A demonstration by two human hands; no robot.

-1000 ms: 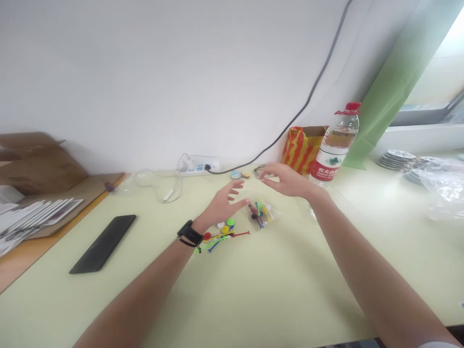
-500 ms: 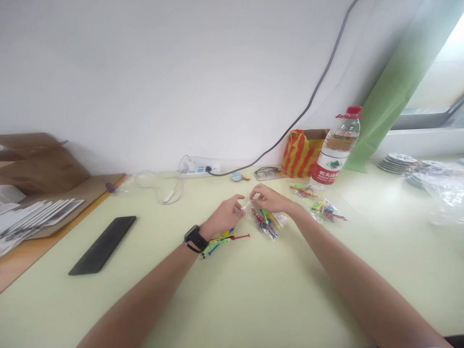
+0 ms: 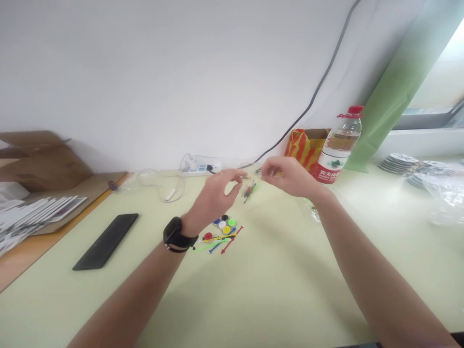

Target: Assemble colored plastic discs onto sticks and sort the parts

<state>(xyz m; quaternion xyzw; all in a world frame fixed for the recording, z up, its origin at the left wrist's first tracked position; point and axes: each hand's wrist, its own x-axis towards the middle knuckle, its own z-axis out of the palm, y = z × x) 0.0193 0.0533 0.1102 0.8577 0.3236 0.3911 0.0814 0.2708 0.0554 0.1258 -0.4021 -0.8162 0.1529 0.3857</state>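
A small clear plastic bag (image 3: 249, 191) with colourful plastic arrow-shaped pieces in it hangs above the table between my hands. My left hand (image 3: 221, 193), a black watch on its wrist, pinches the bag's left side near the top. Opposite it, the curled fingers of my right hand (image 3: 288, 175) close on the other side; the clear film is hard to make out there. Below my left hand lies a loose pile of coloured plastic arrows (image 3: 223, 241) beside several small round discs (image 3: 226, 229). Another clear bag (image 3: 312, 210) is mostly hidden behind my right forearm.
A water bottle (image 3: 335, 150) and a striped paper bag (image 3: 304, 147) stand at the back right. A power strip (image 3: 201, 166) lies along the wall. Leftward are a black flat slab (image 3: 106, 241) and a cardboard box (image 3: 43, 157). Stacked discs (image 3: 398, 163) sit far right.
Both hands have lifted the bag off the table, up and away from me, and moved farther apart. The loose arrows and discs now show more fully.
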